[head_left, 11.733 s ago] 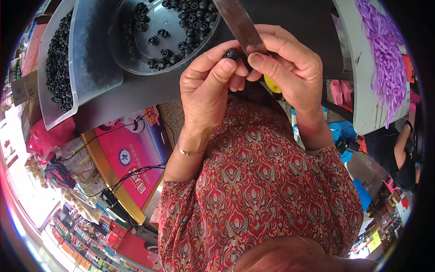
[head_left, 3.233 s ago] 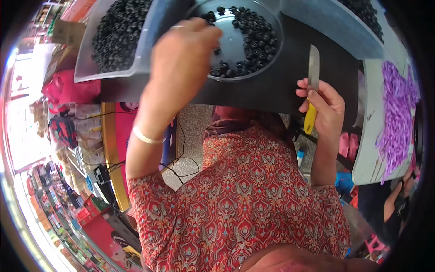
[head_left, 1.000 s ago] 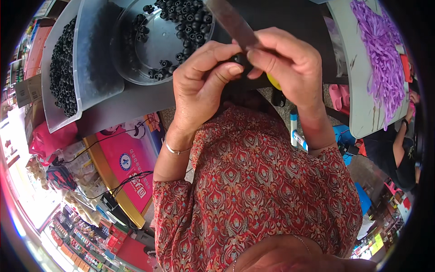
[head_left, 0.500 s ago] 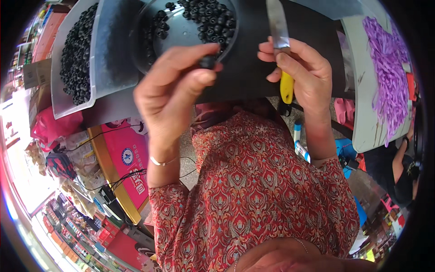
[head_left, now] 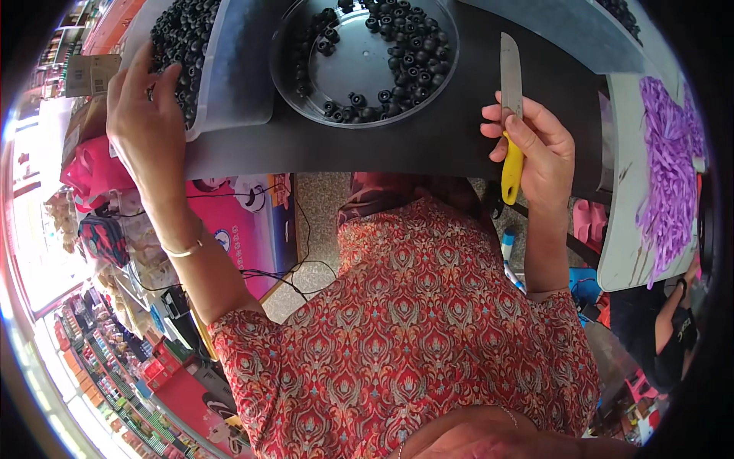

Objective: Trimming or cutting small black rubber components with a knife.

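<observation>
My left hand (head_left: pixel 145 115) reaches over the near end of a translucent plastic box (head_left: pixel 241 99) at the far left. Its thumb and fingers are spread apart among small round black pieces (head_left: pixel 187 34), each with a ring-like opening; no piece shows in its grasp. To the right, my right hand (head_left: pixel 539 153) is closed around a knife (head_left: pixel 511 84) with a yellow handle, its blade pointing up and away from me. Between my hands stands a round clear bowl (head_left: pixel 359 124), with more of the black pieces (head_left: pixel 413 57) lying around its bottom.
All this stands on a dark table (head_left: pixel 329 157). At the right, purple strips (head_left: pixel 665 168) lie heaped on a pale tray (head_left: pixel 618 252). Another translucent bin (head_left: pixel 550 27) stands at the back right. A person in dark clothes (head_left: pixel 642 321) is beyond the tray. Cables (head_left: pixel 306 291) run below the table.
My left hand has gone from beside the bowl, where it pinched one black piece, to the box at the left, and its fingers have spread. The knife stays in my right hand.
</observation>
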`<state>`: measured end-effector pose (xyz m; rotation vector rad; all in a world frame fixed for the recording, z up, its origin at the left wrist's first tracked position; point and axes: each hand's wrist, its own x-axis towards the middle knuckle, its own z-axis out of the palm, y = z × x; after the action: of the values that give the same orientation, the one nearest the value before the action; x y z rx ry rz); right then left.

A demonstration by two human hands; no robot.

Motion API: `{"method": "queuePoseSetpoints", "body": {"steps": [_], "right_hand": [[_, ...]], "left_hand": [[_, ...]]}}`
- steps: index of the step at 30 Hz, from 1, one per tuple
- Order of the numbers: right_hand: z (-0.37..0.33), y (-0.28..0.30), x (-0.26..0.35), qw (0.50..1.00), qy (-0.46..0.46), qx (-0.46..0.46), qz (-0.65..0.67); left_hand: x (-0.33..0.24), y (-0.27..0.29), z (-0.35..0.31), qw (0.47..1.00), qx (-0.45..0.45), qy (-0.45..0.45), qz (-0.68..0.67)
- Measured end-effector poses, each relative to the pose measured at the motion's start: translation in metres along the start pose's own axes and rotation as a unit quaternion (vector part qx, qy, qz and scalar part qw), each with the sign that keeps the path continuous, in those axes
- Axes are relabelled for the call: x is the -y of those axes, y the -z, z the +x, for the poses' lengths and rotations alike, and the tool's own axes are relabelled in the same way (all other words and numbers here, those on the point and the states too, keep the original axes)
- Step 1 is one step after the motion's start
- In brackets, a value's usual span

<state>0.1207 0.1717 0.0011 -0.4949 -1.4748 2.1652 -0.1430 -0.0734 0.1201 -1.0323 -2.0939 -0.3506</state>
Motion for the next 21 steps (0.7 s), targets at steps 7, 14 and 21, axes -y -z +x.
{"method": "queuePoseSetpoints", "body": {"steps": [7, 14, 21], "right_hand": [[0.000, -0.001, -0.001, 1.000, 0.003, -0.002, -0.017], [-0.001, 0.000, -0.003, 0.999, 0.014, 0.010, -0.033], [-0.001, 0.000, -0.004, 0.999, 0.023, 0.007, -0.027]], "left_hand": [[-0.081, -0.024, -0.014, 0.968, 0.113, -0.086, -0.208], [-0.070, -0.088, -0.010, 0.954, 0.290, -0.079, -0.015], [-0.073, -0.103, -0.007, 0.923, 0.378, -0.068, -0.017]]}}
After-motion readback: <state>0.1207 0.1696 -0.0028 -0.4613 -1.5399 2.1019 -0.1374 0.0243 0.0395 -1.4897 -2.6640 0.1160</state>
